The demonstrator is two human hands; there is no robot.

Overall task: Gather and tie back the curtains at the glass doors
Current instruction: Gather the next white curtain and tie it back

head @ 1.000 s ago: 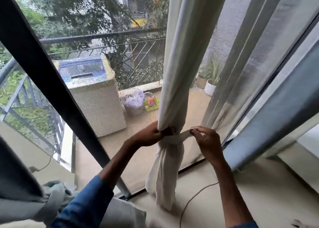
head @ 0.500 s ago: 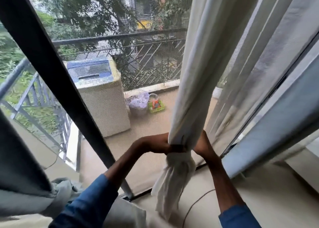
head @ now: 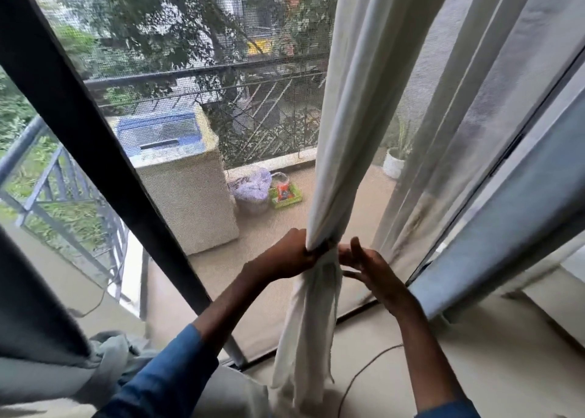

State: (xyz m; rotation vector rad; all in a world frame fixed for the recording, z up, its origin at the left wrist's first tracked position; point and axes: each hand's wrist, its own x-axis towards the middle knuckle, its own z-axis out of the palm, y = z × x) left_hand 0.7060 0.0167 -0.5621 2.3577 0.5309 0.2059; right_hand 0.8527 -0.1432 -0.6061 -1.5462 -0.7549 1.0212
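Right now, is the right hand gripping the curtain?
No: the right hand is open beside the curtain, fingers spread, while the left hand clamps it.

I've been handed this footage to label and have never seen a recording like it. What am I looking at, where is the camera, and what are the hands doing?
There is no machine here: a person wears a wide-angle camera on the head, so you look forward and down along their own blue-sleeved arms. They stand indoors at a dark-framed glass door with a mesh screen.

The left hand is closed around the gathered cream fabric curtain, pinching it into a bunch at waist height. The right hand is beside the bunch with fingers spread open, gripping nothing firmly; whether it touches the cloth I cannot tell.

Outside on the balcony stand a beige top-loading washing machine with a blue lid, a purple laundry bag, a small green basket and a white plant pot. A thin cord lies on the indoor floor.
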